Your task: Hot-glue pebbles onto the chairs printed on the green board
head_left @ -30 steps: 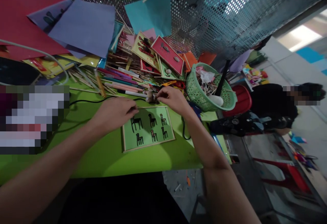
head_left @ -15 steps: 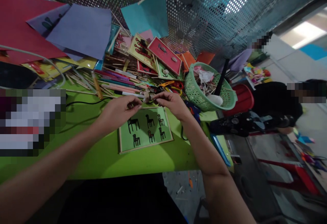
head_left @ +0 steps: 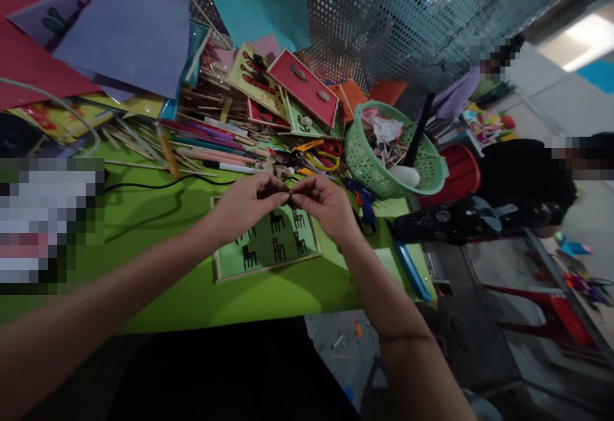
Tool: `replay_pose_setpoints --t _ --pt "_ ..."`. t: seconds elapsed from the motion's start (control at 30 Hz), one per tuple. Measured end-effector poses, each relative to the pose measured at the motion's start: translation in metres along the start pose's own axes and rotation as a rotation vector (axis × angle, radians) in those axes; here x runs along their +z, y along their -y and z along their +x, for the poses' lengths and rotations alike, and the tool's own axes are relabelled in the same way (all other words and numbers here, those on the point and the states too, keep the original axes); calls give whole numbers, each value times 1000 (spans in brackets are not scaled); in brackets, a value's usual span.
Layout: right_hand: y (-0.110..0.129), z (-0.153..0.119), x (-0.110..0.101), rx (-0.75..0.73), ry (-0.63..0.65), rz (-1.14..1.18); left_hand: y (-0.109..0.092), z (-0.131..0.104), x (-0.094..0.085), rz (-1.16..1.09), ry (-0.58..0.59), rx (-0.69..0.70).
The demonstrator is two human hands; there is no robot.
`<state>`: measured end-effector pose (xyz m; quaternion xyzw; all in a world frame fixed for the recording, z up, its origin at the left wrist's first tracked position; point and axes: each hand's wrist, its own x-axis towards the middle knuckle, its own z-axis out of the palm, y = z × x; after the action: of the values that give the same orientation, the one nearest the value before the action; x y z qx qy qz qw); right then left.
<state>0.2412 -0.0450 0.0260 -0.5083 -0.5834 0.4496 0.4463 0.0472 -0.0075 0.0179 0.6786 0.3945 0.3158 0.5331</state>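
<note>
The single head-worn camera views forward and steeply down from above the near edge of the green table (head_left: 182, 306), with both forearms entering low in frame and the perforated screen (head_left: 355, 31) across the top.

A framed green card (head_left: 263, 249) with black chairs lies flat; a tiny piece (head_left: 290, 193) is pinched.

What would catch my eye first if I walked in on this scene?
Probably the two hands, left and right, fingertips meeting above a green card with black chairs on it. Next, the big purple sheet at upper left, and the pale green basket of scraps on the right of the bright green table.
</note>
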Motion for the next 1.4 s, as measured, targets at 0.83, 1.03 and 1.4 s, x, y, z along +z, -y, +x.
replay_pose_setpoints --t 0.83,1.03,1.4 --pt "-4 -5 -6 -2 73 -395 3 -6 -29 145 -69 30" --pt "-8 -6 -1 188 149 28 10 -13 -14 225 64 184" --pt "2 -14 5 -106 -3 -213 21 -12 -5 -120 84 -105"
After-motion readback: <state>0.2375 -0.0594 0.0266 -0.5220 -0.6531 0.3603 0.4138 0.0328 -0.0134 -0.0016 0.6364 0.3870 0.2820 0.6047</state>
